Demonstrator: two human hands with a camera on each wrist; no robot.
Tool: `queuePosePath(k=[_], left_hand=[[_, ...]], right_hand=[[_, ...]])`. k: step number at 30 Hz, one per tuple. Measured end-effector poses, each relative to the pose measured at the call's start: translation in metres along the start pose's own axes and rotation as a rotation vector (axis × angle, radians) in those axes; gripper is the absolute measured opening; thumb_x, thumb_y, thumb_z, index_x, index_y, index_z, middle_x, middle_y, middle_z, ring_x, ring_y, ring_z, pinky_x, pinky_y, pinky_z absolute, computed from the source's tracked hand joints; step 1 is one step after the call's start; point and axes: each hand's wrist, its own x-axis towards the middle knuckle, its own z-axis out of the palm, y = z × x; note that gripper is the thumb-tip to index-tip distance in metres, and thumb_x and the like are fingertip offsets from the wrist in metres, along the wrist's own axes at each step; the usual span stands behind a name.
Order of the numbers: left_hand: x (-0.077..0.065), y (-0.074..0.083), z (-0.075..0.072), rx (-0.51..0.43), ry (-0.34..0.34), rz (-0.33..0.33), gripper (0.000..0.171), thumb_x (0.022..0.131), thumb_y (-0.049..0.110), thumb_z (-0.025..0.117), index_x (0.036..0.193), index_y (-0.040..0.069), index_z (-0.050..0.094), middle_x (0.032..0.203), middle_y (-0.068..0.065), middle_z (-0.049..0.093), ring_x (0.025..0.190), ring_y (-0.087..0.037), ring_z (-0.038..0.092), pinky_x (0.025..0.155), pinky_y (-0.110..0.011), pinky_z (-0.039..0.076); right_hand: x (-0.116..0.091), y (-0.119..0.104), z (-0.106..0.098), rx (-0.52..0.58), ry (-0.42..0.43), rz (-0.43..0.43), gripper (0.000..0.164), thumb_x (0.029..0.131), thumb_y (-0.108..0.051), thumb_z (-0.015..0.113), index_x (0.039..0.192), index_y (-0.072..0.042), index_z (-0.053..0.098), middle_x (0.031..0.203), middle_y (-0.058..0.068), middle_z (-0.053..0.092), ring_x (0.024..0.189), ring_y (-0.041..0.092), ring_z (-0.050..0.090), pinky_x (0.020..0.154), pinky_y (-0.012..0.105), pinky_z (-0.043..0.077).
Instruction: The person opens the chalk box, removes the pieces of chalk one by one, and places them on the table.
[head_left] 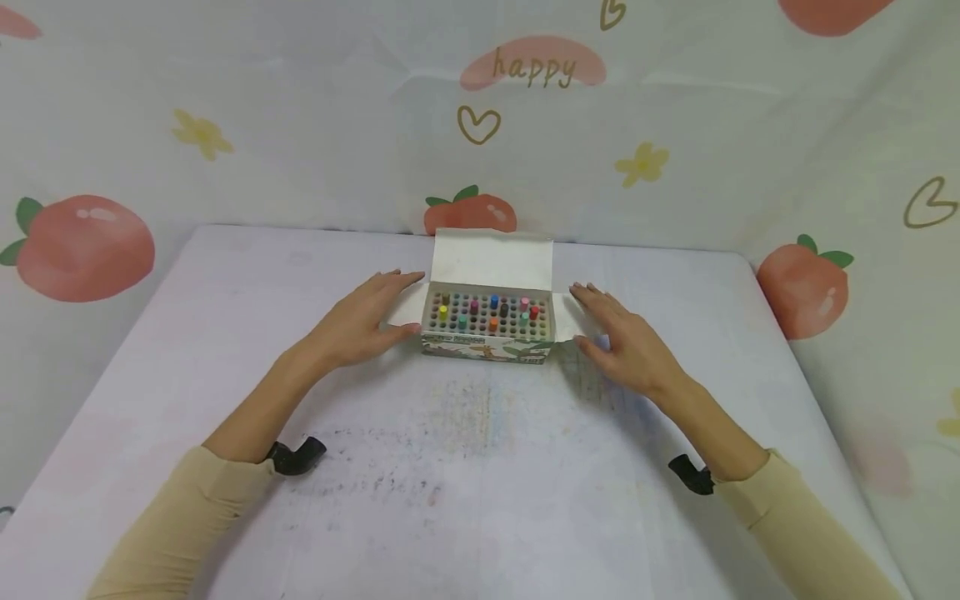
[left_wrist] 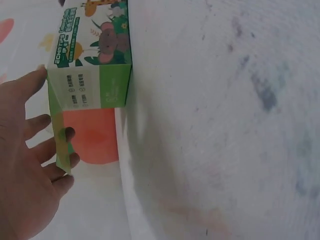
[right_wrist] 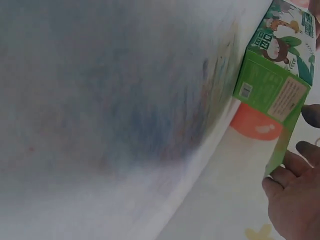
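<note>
A small cardboard box (head_left: 486, 346) with animal pictures stands on the table, its lid (head_left: 491, 258) raised at the back. In its holed insert (head_left: 483, 325) stand several short coloured sticks (head_left: 494, 302), perhaps chalks; their kind is too small to tell. My left hand (head_left: 363, 321) is at the left side flap, thumb by the box's front corner; in the left wrist view the fingers spread along that flap (left_wrist: 61, 142). On the other side, my right hand (head_left: 626, 342) has its fingers loosely extended at the right flap (right_wrist: 282, 145). Neither hand grips the box.
The white table (head_left: 480, 500) carries dark smudges and coloured streaks in front of the box. Behind it hangs a white cloth (head_left: 337, 125) printed with fruit, flowers and hearts. Black wrist devices (head_left: 298, 457) show near both sleeves.
</note>
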Motion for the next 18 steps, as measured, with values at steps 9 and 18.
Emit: queuePosePath(k=[9,18], left_hand=[[0.009,0.005,0.013,-0.093,-0.076,-0.033,0.093,0.086,0.050,0.074,0.159,0.022,0.024,0.155,-0.008,0.036,0.138,-0.025,0.038,0.105,-0.053,0.038],[0.017,0.002,0.024,-0.141,-0.054,0.020,0.098,0.084,0.052,0.075,0.158,0.016,0.024,0.154,-0.011,0.036,0.140,-0.025,0.036,0.112,-0.048,0.031]], right_hand=[[0.000,-0.003,0.011,0.293,-0.070,0.134,0.071,0.093,-0.013,0.069,0.155,-0.011,0.036,0.155,0.013,0.038,0.132,0.040,0.048,0.110,0.053,0.032],[0.007,-0.008,0.019,0.409,0.010,0.088,0.061,0.093,-0.007,0.069,0.149,-0.003,0.043,0.150,0.015,0.045,0.134,0.036,0.047,0.104,0.047,0.042]])
